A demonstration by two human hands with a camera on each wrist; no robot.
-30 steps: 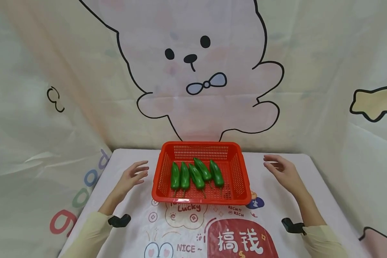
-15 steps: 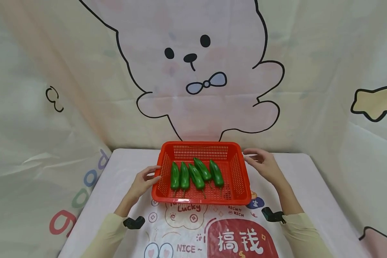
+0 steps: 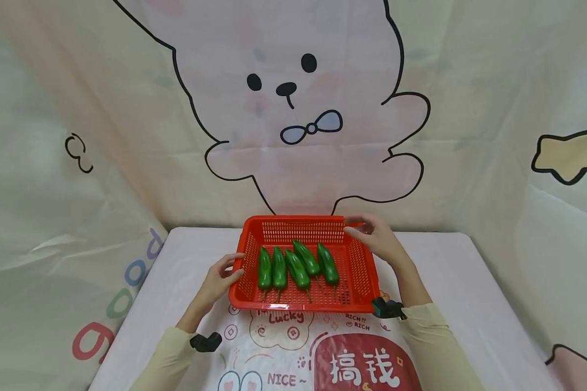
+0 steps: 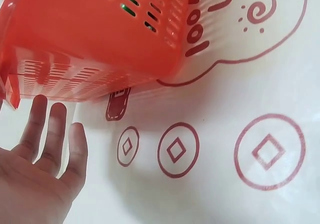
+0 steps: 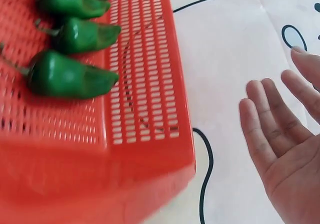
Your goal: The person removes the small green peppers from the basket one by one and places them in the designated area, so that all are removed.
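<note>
A red perforated plastic basket (image 3: 357, 293) stands on the table, holding several green peppers (image 3: 299, 270) laid side by side with their stems toward the front. My left hand (image 3: 219, 282) is at the basket's left rim. In the left wrist view the left fingers (image 4: 54, 134) reach up to the basket's side wall (image 4: 65, 72), fairly straight; the thumb is out of sight. My right hand (image 3: 375, 236) hovers above the basket's back right corner, over the rim. Seen from the right wrist, the right palm (image 5: 290, 134) has loose fingers with nothing between them.
A white table cover (image 3: 440, 271) printed with red drawings and lettering lies under the basket. Behind it hangs a cloth backdrop (image 3: 318, 174) with a cartoon bear, and further cloth walls (image 3: 557, 228) flank the table. Black straps (image 3: 206, 342) sit on both wrists.
Both hands have moved inward from beside the basket. The left reached the left rim and stayed there, while the right kept moving left over the back right corner. Basket and peppers lie as before.
</note>
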